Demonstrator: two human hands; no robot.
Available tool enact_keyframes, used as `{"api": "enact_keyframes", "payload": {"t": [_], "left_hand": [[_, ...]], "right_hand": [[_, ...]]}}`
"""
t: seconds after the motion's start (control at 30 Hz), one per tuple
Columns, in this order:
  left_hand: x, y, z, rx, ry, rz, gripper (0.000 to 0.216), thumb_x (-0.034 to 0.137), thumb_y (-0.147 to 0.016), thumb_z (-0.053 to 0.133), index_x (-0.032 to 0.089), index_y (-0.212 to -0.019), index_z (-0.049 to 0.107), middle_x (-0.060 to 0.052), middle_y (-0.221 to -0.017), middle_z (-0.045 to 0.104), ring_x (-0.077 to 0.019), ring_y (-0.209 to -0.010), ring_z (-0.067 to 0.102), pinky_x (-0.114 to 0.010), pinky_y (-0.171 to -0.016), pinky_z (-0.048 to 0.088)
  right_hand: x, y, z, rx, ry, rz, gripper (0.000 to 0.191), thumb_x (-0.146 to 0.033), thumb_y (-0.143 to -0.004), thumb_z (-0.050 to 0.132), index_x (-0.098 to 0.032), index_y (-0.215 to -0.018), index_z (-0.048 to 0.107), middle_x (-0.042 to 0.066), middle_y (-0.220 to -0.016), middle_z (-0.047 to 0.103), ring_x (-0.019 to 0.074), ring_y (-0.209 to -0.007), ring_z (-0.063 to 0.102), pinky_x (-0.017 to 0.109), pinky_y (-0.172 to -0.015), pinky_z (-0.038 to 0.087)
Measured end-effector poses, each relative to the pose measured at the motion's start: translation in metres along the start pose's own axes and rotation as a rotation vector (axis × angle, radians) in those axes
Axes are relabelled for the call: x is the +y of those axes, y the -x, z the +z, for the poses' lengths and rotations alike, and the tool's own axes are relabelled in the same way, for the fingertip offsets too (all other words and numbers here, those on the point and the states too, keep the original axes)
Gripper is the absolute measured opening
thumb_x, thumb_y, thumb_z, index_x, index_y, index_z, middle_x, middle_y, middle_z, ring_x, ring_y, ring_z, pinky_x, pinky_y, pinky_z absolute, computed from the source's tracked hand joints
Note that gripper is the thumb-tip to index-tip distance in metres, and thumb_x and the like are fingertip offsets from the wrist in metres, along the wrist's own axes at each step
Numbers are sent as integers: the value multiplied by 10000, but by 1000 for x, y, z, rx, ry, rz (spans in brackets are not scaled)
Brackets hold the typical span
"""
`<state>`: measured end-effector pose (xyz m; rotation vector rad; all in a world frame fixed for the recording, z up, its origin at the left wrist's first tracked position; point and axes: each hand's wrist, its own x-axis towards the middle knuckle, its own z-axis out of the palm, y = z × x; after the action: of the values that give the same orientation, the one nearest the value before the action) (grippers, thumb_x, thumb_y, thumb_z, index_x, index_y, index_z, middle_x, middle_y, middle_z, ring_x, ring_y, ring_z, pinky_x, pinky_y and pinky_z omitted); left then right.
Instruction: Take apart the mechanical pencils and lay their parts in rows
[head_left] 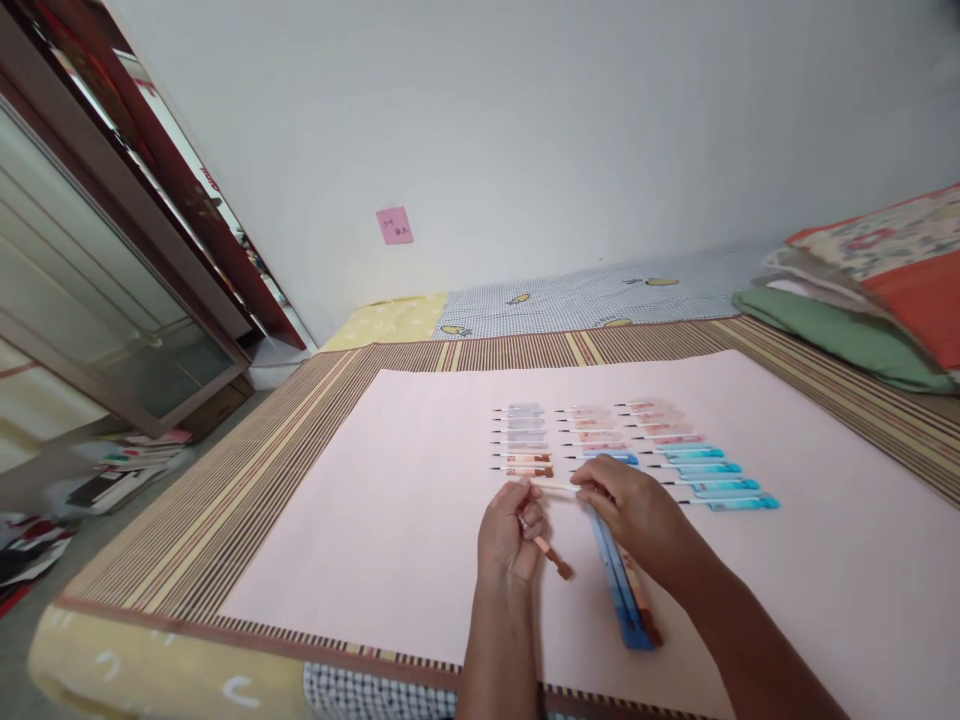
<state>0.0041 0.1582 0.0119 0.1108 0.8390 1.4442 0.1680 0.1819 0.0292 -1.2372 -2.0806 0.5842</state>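
My left hand is closed around a slim orange-and-brown pen part, whose brown end sticks out towards the lower right. My right hand has its thumb and fingers pinched at the end of a thin pale rod, like a pen refill. That rod spans the gap between both hands; its left end is hidden by the left fingers. Below the right hand lie blue pens beside a brown-ended pen. Beyond the hands, rows of pen parts with dark-tipped refills include grey ones, pink ones and turquoise ones.
Everything lies on a large pale pink sheet over a striped mat. Folded cloths and a green cushion sit at the back right. A white wall with a pink note stands behind. Books lie low at left.
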Motion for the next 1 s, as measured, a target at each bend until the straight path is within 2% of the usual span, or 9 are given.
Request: {"api": "enact_keyframes", "payload": {"t": [0.27,0.5,0.63,0.77,0.87,1.0], "left_hand": [[3,-1,-7,1,17,14,258,138,-761,762,114,-659,527,-9,-641,558,2,-402,305,-117,-336,190],[0,-5,-10,51,28,41,253,162,-810,726,118,-660,528,-4,-644,555,0,-395,307,-124,-336,190],[0,-5,-11,81,-53,155,323,267,-744,810,129,-656,532,14,-612,544,0,-385,296,-133,-336,194],[6,2,-8,134,-184,309,439,423,-654,867,168,-663,510,70,-507,454,-19,-357,265,-144,-318,192],[10,6,-4,168,-251,336,465,519,-659,841,192,-686,512,97,-455,385,-37,-329,247,-157,-298,193],[8,4,-5,144,-234,318,485,501,-622,865,186,-672,499,80,-489,436,-26,-339,274,-148,-312,178]], "right_hand": [[2,0,4,-97,-6,11,185,-243,-905,459,-234,-909,644,50,-941,661,204,-841,630,333,-732,469],[8,1,2,-60,-28,11,211,-259,-928,443,-239,-875,647,38,-894,651,202,-816,612,341,-748,463],[11,1,1,-58,-103,42,195,-260,-913,457,-236,-844,638,30,-871,668,210,-838,614,345,-759,457],[17,-1,5,-75,-231,105,196,-310,-891,497,-223,-832,663,13,-773,660,206,-760,610,322,-684,450],[20,-2,9,-83,-299,155,209,-341,-873,526,-208,-835,683,7,-730,649,200,-723,592,311,-652,436],[14,-2,13,-82,-352,175,205,-349,-861,543,-197,-866,682,7,-732,654,192,-714,582,305,-647,427]]}}
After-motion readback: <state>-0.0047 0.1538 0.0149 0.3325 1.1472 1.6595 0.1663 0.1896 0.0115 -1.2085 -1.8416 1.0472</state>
